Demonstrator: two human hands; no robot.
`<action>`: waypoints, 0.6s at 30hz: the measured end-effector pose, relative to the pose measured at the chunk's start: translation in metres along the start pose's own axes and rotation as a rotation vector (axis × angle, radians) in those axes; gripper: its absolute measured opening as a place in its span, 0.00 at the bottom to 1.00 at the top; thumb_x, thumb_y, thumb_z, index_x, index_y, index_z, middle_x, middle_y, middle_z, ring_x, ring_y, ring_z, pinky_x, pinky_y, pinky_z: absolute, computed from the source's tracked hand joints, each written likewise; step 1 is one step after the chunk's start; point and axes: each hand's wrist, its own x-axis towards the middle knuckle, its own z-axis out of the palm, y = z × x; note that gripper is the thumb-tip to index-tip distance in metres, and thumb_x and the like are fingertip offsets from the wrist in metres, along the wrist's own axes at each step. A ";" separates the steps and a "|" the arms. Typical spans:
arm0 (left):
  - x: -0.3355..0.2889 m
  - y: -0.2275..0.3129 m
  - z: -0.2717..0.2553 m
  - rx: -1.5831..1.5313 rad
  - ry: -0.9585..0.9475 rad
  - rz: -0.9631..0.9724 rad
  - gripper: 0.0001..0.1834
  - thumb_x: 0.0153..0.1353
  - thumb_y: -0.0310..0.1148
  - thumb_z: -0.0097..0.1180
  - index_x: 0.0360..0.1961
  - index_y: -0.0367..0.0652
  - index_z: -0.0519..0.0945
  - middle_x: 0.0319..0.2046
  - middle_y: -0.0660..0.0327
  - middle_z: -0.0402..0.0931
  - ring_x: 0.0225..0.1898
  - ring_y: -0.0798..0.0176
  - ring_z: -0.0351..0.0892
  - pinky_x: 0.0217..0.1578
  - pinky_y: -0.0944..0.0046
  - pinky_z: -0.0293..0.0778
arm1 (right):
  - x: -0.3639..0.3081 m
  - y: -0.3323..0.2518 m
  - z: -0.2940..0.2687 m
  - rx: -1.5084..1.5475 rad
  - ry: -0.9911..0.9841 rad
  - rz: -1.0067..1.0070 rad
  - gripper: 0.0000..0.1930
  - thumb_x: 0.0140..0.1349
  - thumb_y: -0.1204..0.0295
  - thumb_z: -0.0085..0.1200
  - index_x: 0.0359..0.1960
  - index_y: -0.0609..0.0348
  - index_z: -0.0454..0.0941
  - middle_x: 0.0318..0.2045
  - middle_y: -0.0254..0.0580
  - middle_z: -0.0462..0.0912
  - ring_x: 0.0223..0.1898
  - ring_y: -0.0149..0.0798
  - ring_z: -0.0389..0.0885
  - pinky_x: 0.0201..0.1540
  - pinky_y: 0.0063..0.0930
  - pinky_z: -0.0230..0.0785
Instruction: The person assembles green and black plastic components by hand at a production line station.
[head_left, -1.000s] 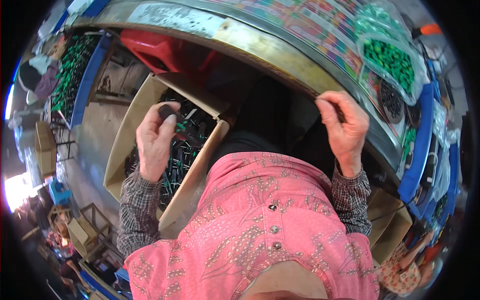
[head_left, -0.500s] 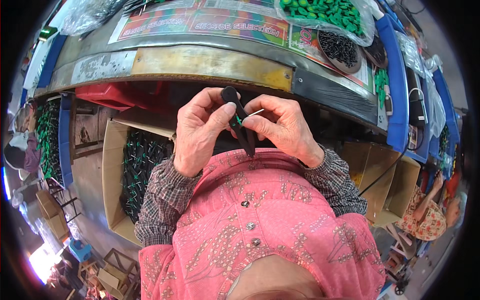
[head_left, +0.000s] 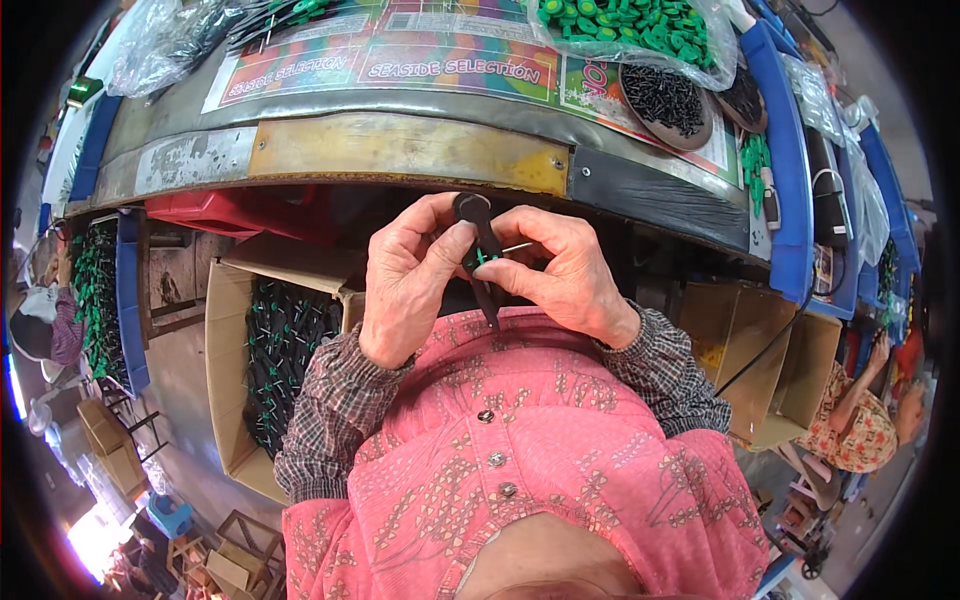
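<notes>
My left hand point(head_left: 412, 275) pinches a long black plastic piece point(head_left: 474, 212) in front of my waist. The piece has a rounded upper end, and its narrow lower end points down toward my lap. A small green part point(head_left: 482, 257) shows on it between my fingertips. My right hand point(head_left: 568, 270) is closed against the same spot, thumb on the green part. A thin pale metal rod point(head_left: 516, 247) sticks out by the right fingers; its inner end is hidden. Left of my arm, an open cardboard box point(head_left: 228, 370) holds many similar black-and-green pieces point(head_left: 285, 350).
The workbench edge point(head_left: 400, 155) runs just beyond my hands. On the bench are a bag of green parts point(head_left: 630, 30) and a dish of small black pieces point(head_left: 665, 100). A blue bin point(head_left: 793, 170) stands right; another cardboard box point(head_left: 745, 340) sits below. Another person point(head_left: 855, 420) is far right.
The black piece has turned and dropped slightly, and both hands have drawn closer together around the green part. Less of the thin rod shows. The whole view has shifted a little.
</notes>
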 end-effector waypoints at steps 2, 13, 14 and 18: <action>0.001 0.001 0.002 0.017 0.016 0.012 0.13 0.67 0.30 0.53 0.50 0.35 0.76 0.39 0.65 0.78 0.35 0.77 0.75 0.32 0.77 0.72 | 0.000 0.005 0.000 -0.071 0.008 -0.072 0.13 0.54 0.80 0.64 0.40 0.67 0.78 0.32 0.38 0.80 0.33 0.28 0.81 0.33 0.24 0.74; 0.001 0.000 0.010 0.004 0.004 0.046 0.10 0.66 0.29 0.55 0.43 0.34 0.77 0.34 0.65 0.78 0.34 0.74 0.75 0.34 0.73 0.72 | -0.004 -0.009 -0.017 -0.244 -0.048 -0.260 0.13 0.51 0.73 0.66 0.35 0.64 0.77 0.29 0.45 0.78 0.29 0.46 0.78 0.31 0.35 0.70; 0.001 0.003 0.012 0.004 -0.016 0.049 0.10 0.66 0.29 0.55 0.43 0.34 0.77 0.34 0.65 0.78 0.34 0.74 0.75 0.34 0.73 0.72 | -0.005 -0.015 -0.023 -0.254 -0.031 -0.263 0.13 0.51 0.73 0.66 0.35 0.64 0.77 0.29 0.45 0.78 0.29 0.46 0.78 0.31 0.35 0.70; 0.004 0.011 0.021 -0.037 -0.052 -0.019 0.12 0.67 0.32 0.55 0.45 0.33 0.75 0.30 0.62 0.78 0.27 0.70 0.77 0.27 0.72 0.73 | -0.010 -0.035 -0.061 -0.501 0.145 -0.262 0.10 0.53 0.76 0.65 0.36 0.64 0.80 0.26 0.38 0.78 0.26 0.32 0.76 0.28 0.24 0.68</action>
